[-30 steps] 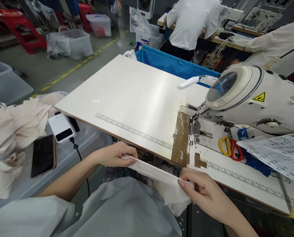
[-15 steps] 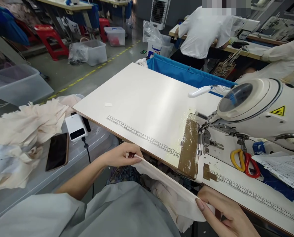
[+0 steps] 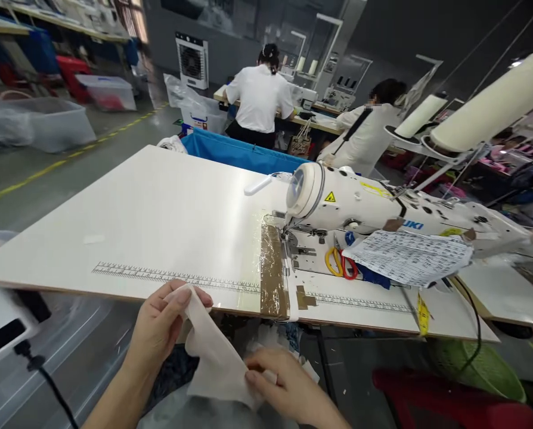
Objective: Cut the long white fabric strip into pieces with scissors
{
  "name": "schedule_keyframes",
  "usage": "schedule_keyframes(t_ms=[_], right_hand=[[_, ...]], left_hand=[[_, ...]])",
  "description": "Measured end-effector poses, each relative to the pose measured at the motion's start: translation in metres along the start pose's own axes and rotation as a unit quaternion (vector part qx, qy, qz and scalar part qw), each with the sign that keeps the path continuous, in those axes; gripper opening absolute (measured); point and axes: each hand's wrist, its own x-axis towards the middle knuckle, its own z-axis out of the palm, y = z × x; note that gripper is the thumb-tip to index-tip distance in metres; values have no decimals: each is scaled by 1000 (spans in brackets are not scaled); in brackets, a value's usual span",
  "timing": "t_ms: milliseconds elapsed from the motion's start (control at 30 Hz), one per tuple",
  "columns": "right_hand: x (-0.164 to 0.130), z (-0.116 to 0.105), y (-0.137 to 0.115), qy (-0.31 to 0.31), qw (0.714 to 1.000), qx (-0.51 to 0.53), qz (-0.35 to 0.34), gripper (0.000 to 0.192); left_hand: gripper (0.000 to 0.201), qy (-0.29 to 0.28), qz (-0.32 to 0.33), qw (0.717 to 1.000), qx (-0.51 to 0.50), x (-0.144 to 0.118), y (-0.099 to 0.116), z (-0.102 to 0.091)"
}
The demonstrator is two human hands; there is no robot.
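Note:
A piece of pale cream fabric (image 3: 217, 357) hangs between my two hands, in front of the table edge. My left hand (image 3: 161, 319) pinches its upper corner between thumb and fingers, close to the printed ruler. Lower and to the right, my right hand (image 3: 279, 381) is closed on the fabric's other end. The edge between them slopes down to the right. Beyond the hands stands a white sewing machine (image 3: 338, 193), its needle area beside a strip of brown tape (image 3: 272, 274) on the white table (image 3: 172, 214).
Yellow-and-red-handled scissors (image 3: 341, 263) and a printed sheet (image 3: 412, 257) lie by the machine. A yellow measuring tape (image 3: 423, 314) hangs over the front edge. Behind the table is a blue fabric bin (image 3: 244, 156). Two people work farther back. A red stool (image 3: 449, 399) stands lower right.
My view has swung right, bringing the whole machine and thread cones into sight. My hands have come closer together, and the fabric, stretched straight before, now hangs more loosely.

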Motion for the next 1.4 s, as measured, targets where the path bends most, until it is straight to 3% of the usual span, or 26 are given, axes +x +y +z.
schedule_keyframes(t_ms=[33,100,167,200,267,300,367,433,567,633,733,800,967,1133,1400], right_hand=[[0,-14,2,42,999,-16,4,32],[1,-55,12,195,976,-85,42,34],[7,-103,30,361,898,-229,105,36],[13,-126,40,389,855,-308,151,36],[26,-162,58,356,810,-393,248,38],[34,-175,65,325,804,-401,296,39],[46,-192,73,273,806,-383,359,37],[51,-199,75,251,817,-357,377,27],[31,-188,63,255,844,-321,347,21],[11,-167,50,244,883,-270,295,29],[-17,-129,21,140,967,-157,144,35],[-26,-107,-2,59,984,-158,63,33],[-11,-87,-39,-7,940,-340,9,40],[6,-89,-42,-53,928,-369,-18,36],[15,-84,-51,-43,903,-424,-56,22]], left_hand=[[38,-1,-1,1000,3,0,5,4],[37,-17,3,1000,22,-2,13,10],[32,-55,32,997,53,-4,18,16],[28,-83,58,992,75,-4,19,19],[23,-138,114,976,127,-5,17,27],[22,-160,137,966,153,-5,14,31],[24,-181,160,951,192,-4,8,37],[27,-178,161,949,206,-5,0,40],[24,-163,143,956,199,-5,-11,37],[22,-168,120,960,188,-4,-14,35],[22,-201,83,962,165,-2,-17,35],[23,-222,68,961,151,-1,-18,37],[25,-228,58,960,151,-4,-20,40],[28,-213,58,963,157,-6,-25,36],[30,-215,40,963,160,-4,-24,34]])
